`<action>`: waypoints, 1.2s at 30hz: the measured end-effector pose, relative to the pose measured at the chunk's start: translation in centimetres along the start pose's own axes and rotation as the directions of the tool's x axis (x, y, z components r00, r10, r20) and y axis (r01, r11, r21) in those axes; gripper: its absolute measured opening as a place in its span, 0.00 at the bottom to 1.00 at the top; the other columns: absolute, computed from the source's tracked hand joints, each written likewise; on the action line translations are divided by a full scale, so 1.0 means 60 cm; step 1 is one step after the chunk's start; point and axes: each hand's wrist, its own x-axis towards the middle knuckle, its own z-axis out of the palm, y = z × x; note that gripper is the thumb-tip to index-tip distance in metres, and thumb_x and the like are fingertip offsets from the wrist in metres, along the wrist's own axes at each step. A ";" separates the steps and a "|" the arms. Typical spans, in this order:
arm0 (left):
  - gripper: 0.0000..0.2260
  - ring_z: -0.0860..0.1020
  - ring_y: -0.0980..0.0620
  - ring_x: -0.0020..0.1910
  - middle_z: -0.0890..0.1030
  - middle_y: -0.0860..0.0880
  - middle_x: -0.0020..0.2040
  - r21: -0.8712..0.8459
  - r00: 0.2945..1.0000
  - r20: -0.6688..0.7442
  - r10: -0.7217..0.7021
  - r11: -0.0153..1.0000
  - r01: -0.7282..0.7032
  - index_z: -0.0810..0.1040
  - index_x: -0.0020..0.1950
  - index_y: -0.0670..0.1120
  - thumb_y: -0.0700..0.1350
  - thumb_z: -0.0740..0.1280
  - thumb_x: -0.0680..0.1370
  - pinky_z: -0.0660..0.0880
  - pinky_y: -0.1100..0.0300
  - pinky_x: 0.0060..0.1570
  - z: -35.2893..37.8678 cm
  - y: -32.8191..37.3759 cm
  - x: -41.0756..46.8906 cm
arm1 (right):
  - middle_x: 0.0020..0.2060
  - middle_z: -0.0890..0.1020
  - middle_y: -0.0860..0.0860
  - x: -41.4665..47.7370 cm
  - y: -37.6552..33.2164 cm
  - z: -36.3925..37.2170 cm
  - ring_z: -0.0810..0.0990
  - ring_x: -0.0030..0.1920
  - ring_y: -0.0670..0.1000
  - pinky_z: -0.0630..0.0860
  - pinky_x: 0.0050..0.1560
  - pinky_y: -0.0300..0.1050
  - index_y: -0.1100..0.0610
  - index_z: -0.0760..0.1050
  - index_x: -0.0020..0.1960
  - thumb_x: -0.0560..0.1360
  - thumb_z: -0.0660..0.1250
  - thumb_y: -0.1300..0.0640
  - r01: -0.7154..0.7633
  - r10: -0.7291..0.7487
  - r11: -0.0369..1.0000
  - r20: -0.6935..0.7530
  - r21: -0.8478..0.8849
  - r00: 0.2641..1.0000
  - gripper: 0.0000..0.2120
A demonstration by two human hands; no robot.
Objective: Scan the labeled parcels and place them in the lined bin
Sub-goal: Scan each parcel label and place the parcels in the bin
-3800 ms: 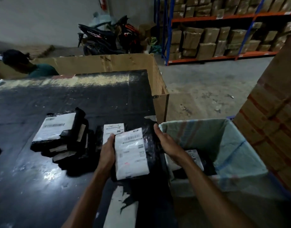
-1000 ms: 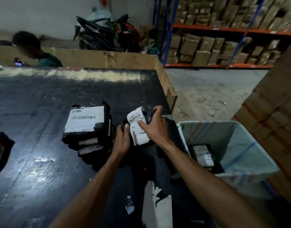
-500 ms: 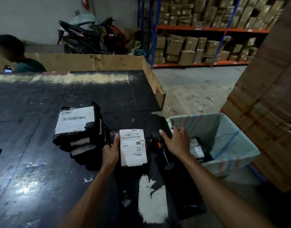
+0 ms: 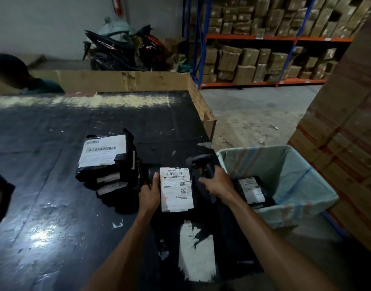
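Note:
A black parcel with a white label (image 4: pixel 176 189) lies face up on the black table (image 4: pixel 54 206). My left hand (image 4: pixel 150 193) grips its left edge, thumb on the label. My right hand (image 4: pixel 217 182) grips the handle of a dark handheld scanner (image 4: pixel 203 162), just right of the parcel. A stack of several black labeled parcels (image 4: pixel 106 162) sits to the left of it. The lined bin (image 4: pixel 285 171) stands at the table's right side, with labeled parcels (image 4: pixel 251 191) lying inside.
A person sits behind the cardboard wall (image 4: pixel 109 80) at the far left. A red-and-black packet (image 4: pixel 0 196) lies at the table's left edge. Stacked cartons (image 4: pixel 348 143) rise right of the bin. Shelving with boxes (image 4: pixel 253 59) and a motorbike (image 4: pixel 121 51) stand beyond.
The earlier parcel went into the bin. A new parcel was laid face up on the table. My right hand, open over the table edge half a second ago, now grips the scanner.

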 end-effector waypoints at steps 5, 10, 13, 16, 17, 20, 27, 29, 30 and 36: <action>0.32 0.83 0.43 0.48 0.86 0.41 0.44 0.032 1.000 -0.014 0.019 0.999 -0.018 0.86 0.48 0.39 0.66 0.57 0.80 0.76 0.55 0.49 0.005 -0.009 0.009 | 0.47 0.85 0.57 -0.044 -0.070 0.020 0.85 0.47 0.58 0.82 0.48 0.56 0.54 0.76 0.52 0.78 0.66 0.43 0.089 -0.067 0.993 0.271 -0.072 0.960 0.14; 0.35 0.83 0.42 0.46 0.85 0.42 0.43 0.039 1.000 0.000 0.016 0.999 -0.016 0.84 0.42 0.38 0.68 0.55 0.80 0.79 0.49 0.54 0.005 -0.015 0.012 | 0.43 0.82 0.56 -0.088 -0.133 0.007 0.83 0.40 0.54 0.85 0.48 0.58 0.57 0.72 0.46 0.82 0.61 0.46 0.072 -0.047 0.995 0.290 -0.075 0.956 0.15; 0.32 0.81 0.41 0.49 0.84 0.39 0.45 0.056 0.999 -0.017 0.027 0.998 -0.026 0.83 0.43 0.39 0.65 0.55 0.81 0.77 0.49 0.56 0.005 -0.010 0.007 | 0.41 0.82 0.56 -0.107 -0.168 -0.028 0.83 0.37 0.52 0.84 0.49 0.59 0.58 0.72 0.45 0.82 0.61 0.48 0.102 -0.082 0.993 0.283 -0.058 0.956 0.14; 0.32 0.83 0.40 0.49 0.85 0.38 0.46 0.065 0.999 -0.008 0.032 0.997 -0.032 0.84 0.45 0.40 0.65 0.54 0.81 0.78 0.46 0.56 0.006 -0.016 0.012 | 0.42 0.82 0.56 -0.118 -0.185 -0.059 0.82 0.35 0.49 0.83 0.43 0.51 0.58 0.74 0.51 0.82 0.60 0.48 0.136 -0.118 0.990 0.278 -0.046 0.953 0.13; 0.32 0.83 0.40 0.48 0.85 0.39 0.45 0.064 1.000 -0.009 0.028 0.998 -0.028 0.84 0.44 0.41 0.65 0.54 0.81 0.79 0.46 0.56 0.006 -0.015 0.011 | 0.43 0.83 0.56 -0.121 -0.189 -0.067 0.82 0.34 0.48 0.81 0.39 0.48 0.59 0.74 0.52 0.82 0.60 0.48 0.141 -0.125 0.989 0.281 -0.036 0.952 0.13; 0.35 0.84 0.39 0.51 0.86 0.39 0.47 0.058 1.000 -0.007 0.023 0.998 -0.023 0.86 0.47 0.41 0.69 0.53 0.79 0.79 0.44 0.56 0.008 -0.025 0.018 | 0.47 0.85 0.60 -0.121 -0.190 -0.076 0.83 0.32 0.47 0.82 0.44 0.52 0.59 0.76 0.50 0.82 0.61 0.47 0.171 -0.152 0.984 0.270 -0.049 0.951 0.15; 0.44 0.84 0.38 0.52 0.86 0.36 0.46 0.045 1.000 -0.016 0.014 0.999 -0.013 0.84 0.45 0.38 0.77 0.49 0.71 0.79 0.44 0.56 0.007 -0.031 0.021 | 0.43 0.86 0.59 -0.102 -0.176 -0.065 0.84 0.30 0.48 0.81 0.51 0.55 0.61 0.76 0.46 0.80 0.61 0.46 0.187 -0.160 0.978 0.249 -0.088 0.955 0.17; 0.46 0.84 0.39 0.51 0.86 0.37 0.45 0.025 1.000 -0.008 0.005 1.000 -0.005 0.85 0.44 0.39 0.79 0.49 0.69 0.79 0.43 0.56 0.006 -0.033 0.023 | 0.39 0.84 0.58 -0.093 -0.168 -0.059 0.83 0.28 0.48 0.83 0.46 0.54 0.62 0.76 0.47 0.81 0.61 0.48 0.167 -0.149 0.985 0.266 -0.046 0.952 0.17; 0.46 0.84 0.39 0.50 0.86 0.37 0.45 0.026 1.000 -0.004 0.003 1.000 -0.002 0.85 0.43 0.39 0.80 0.49 0.69 0.79 0.43 0.55 0.007 -0.039 0.027 | 0.39 0.83 0.58 -0.087 -0.164 -0.054 0.83 0.27 0.48 0.83 0.40 0.53 0.63 0.75 0.47 0.82 0.61 0.49 0.144 -0.141 0.989 0.279 0.010 0.950 0.16; 0.43 0.85 0.44 0.43 0.86 0.43 0.38 0.022 0.999 0.036 -0.023 1.000 0.022 0.84 0.39 0.40 0.78 0.52 0.70 0.80 0.43 0.54 0.004 -0.043 0.029 | 0.48 0.85 0.62 -0.002 -0.082 -0.025 0.85 0.47 0.61 0.82 0.49 0.59 0.62 0.78 0.52 0.80 0.66 0.48 0.081 -0.103 0.987 0.168 0.136 0.980 0.15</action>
